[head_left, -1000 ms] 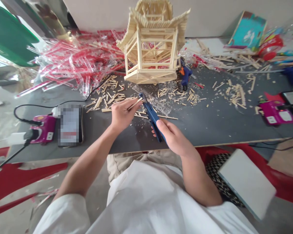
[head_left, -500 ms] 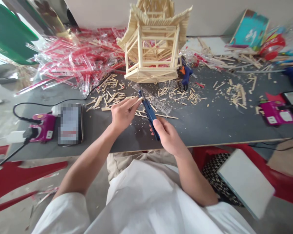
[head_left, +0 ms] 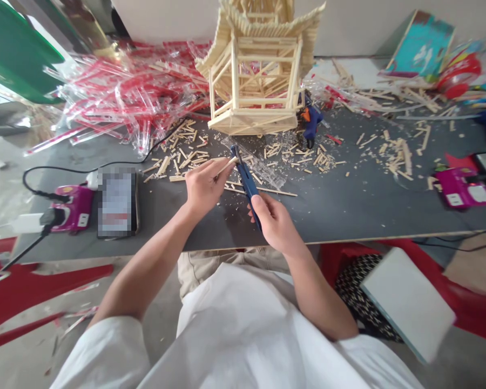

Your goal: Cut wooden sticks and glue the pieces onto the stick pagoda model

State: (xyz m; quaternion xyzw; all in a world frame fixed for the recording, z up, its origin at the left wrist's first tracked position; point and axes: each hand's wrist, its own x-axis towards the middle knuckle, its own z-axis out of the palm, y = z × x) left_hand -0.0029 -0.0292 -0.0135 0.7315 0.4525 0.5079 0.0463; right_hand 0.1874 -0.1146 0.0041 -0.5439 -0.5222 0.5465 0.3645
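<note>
My left hand (head_left: pixel 206 188) is closed in a pinch on a thin wooden stick (head_left: pixel 229 165), whose end meets the front part of a long blue tool. That tool (head_left: pixel 249 186) has a slot along its body and looks like a utility knife; its blade is too small to make out. My right hand (head_left: pixel 276 222) is wrapped round its lower end, thumb on top. Below and beyond both hands lie longer loose sticks (head_left: pixel 281 192) and several short cut pieces (head_left: pixel 186 158). Behind them stands a pavilion model (head_left: pixel 253 121) built of wooden sticks, its top cut off by the frame.
A heap of red and clear plastic wrappers (head_left: pixel 121 97) fills the back left. A blue glue gun (head_left: pixel 312 121) lies right of the model. A phone (head_left: pixel 117 202) and purple power adapter (head_left: pixel 71 208) are at left, another purple adapter (head_left: pixel 461 186) at right. Cables cross the table.
The view has shifted slightly. Both hands keep their grip on the stick and the blue tool, which stay in nearly the same position against each other.
</note>
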